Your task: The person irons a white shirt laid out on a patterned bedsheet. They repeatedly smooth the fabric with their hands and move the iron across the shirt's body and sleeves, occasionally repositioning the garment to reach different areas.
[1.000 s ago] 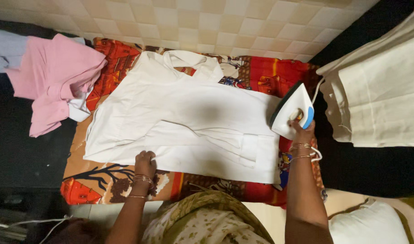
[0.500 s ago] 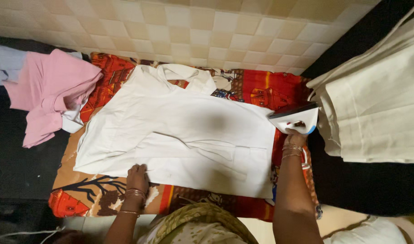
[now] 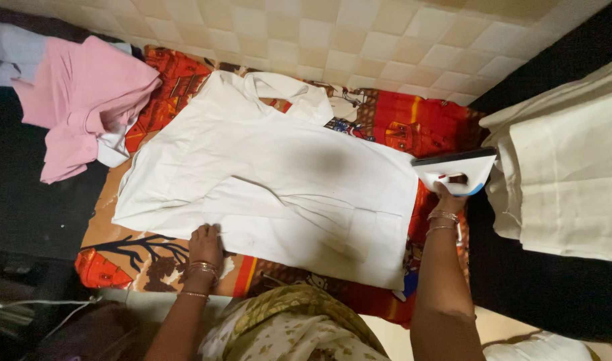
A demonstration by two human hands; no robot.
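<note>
White shirt point(image 3: 266, 180) lies spread flat, collar toward the tiled wall, over a red and orange patterned cloth point(image 3: 413, 124) that covers the ironing surface. Folded cream fabric point(image 3: 560, 174) sits just beside it on the right, and a pink garment point(image 3: 79, 100) is heaped at the left (partly over something pale blue). The right hand point(image 3: 447, 194) is closed around the handle of a white iron point(image 3: 456, 170) at the shirt's right edge. The left hand point(image 3: 204, 244) presses flat, fingers open, on the near hem.
</note>
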